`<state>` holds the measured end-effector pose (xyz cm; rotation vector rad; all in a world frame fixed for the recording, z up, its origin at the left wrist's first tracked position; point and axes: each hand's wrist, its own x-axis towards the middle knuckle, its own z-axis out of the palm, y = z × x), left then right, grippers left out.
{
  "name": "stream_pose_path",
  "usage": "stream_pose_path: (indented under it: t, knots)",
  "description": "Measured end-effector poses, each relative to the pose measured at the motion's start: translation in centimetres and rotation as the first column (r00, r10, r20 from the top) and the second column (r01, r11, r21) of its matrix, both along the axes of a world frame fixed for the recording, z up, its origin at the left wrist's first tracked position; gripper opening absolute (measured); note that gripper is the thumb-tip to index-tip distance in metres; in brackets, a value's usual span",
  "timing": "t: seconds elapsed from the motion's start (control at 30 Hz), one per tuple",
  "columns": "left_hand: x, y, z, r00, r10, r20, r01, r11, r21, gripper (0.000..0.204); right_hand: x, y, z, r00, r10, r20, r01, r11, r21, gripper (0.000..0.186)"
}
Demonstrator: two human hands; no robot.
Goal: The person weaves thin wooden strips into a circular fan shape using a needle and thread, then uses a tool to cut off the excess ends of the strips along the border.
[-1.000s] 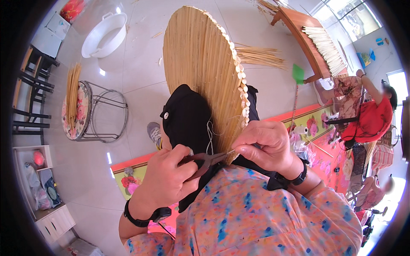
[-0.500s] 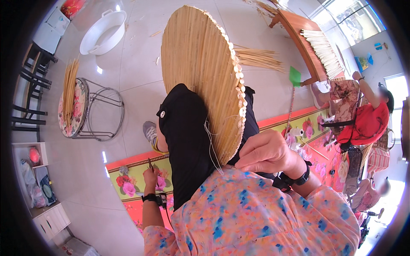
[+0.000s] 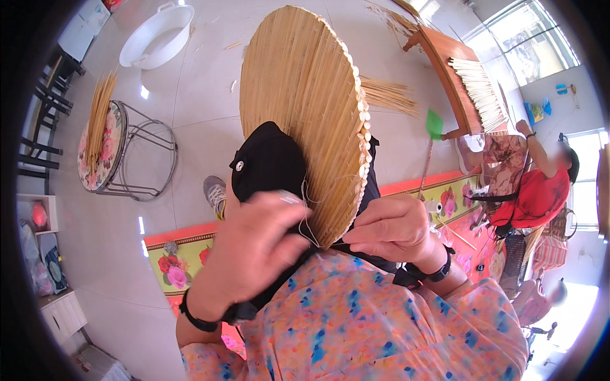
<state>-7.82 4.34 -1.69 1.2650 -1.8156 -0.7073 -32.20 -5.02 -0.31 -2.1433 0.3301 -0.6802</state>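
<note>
An oval panel of straw-coloured sticks, edged with pale, bead-like binding, stands tilted between my legs in black trousers. Loose white thread hangs along its lower left. My left hand, smeared by motion, is raised at the panel's lower left near the thread, fingers partly curled; whether it holds anything is unclear. My right hand is pinched at the panel's lower right end on something too small to make out.
A stool holding sticks and a white tub stand left. A wooden table with stick rows is upper right; two people sit below it. A floral mat lies under me.
My left hand held dark scissors at the panel, went down to the mat, and is now back up, no scissors visible. My right hand stays pinched at the lower end.
</note>
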Motion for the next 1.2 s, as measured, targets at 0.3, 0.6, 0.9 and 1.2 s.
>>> stream_pose_path:
  t: [0.3,0.6,0.9,1.2]
  knots:
    - [-4.9,-1.4,-0.9,0.993,-0.098,0.064,0.104,0.988,-0.113,0.017,-2.1,-0.1,-0.3,0.989,-0.138,-0.057,0.145,0.980,0.134,0.012]
    - [-2.9,-3.7,-2.2,0.980,0.142,-0.141,-0.130,0.987,0.095,0.005,-0.8,-0.3,-5.9,0.784,-0.619,-0.044,0.574,0.696,0.430,0.036]
    - [-2.7,-3.7,-1.7,0.981,0.180,0.078,-0.178,0.983,-0.035,0.022,0.2,0.3,-8.5,0.818,-0.530,0.223,0.292,0.717,0.633,0.046]
    - [-2.9,-3.8,-1.4,0.977,0.178,0.121,-0.162,0.979,-0.127,0.025,-0.1,0.8,-9.4,0.822,-0.531,0.207,0.308,0.720,0.622,0.051]
